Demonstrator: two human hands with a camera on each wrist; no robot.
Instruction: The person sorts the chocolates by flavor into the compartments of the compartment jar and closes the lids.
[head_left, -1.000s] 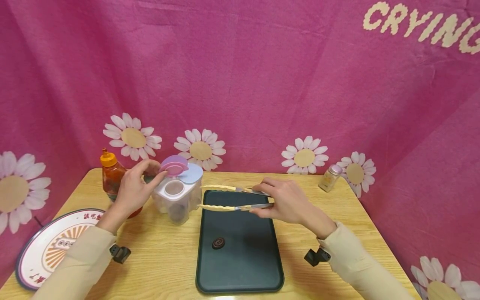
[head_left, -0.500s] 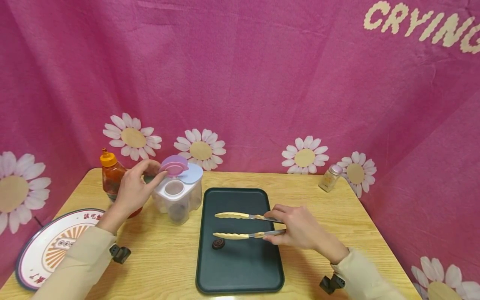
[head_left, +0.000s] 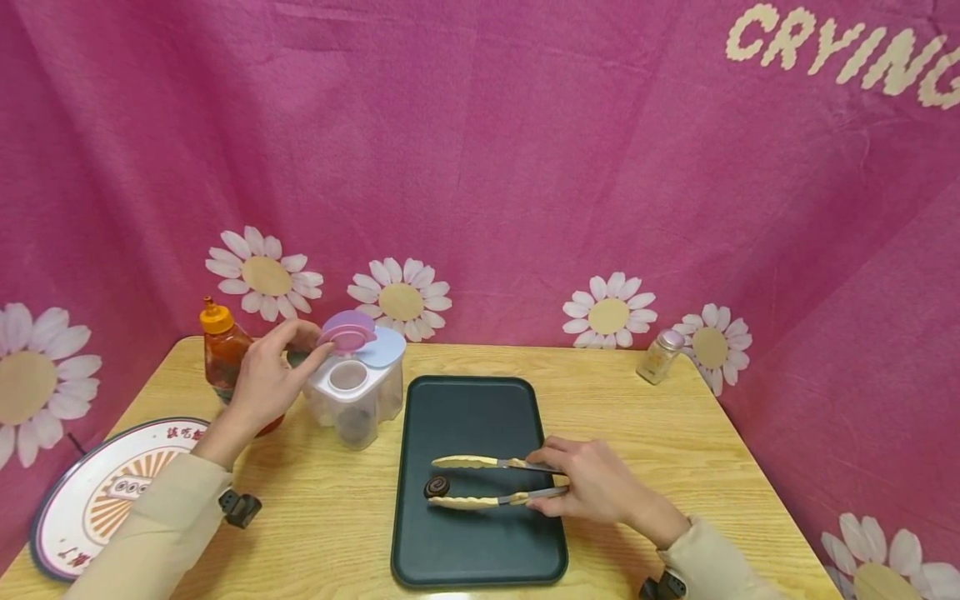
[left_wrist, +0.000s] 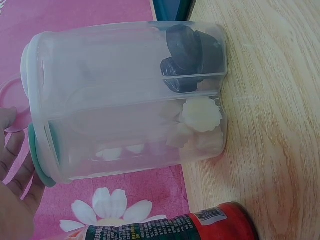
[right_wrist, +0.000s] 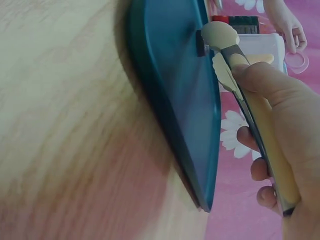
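Observation:
My right hand (head_left: 596, 483) grips a pair of tongs (head_left: 517, 497) with cream tips and metal arms, spread apart low over the dark tray (head_left: 480, 554). A small dark spiral-patterned piece (head_left: 437, 487) lies on the tray at the tong tips, close by the nearer one. My left hand (head_left: 273, 371) pinches the raised pink lid (head_left: 348, 337) of a clear compartmented container (head_left: 356, 417), whose round opening under that lid is uncovered. Through its wall in the left wrist view, dark pieces (left_wrist: 187, 55) and pale pieces (left_wrist: 200, 115) show at the bottom.
A sauce bottle (head_left: 225, 350) with an orange cap stands behind my left hand. At the left edge lies a printed plate (head_left: 67, 508), partly under my sleeve. A small shaker (head_left: 660, 357) stands at the back right. Pink cloth (head_left: 480, 167) hangs behind the table.
My right hand has brought the tongs from beside the container toward me and down over the tray, to the spiral piece. My left hand has stayed at the lid.

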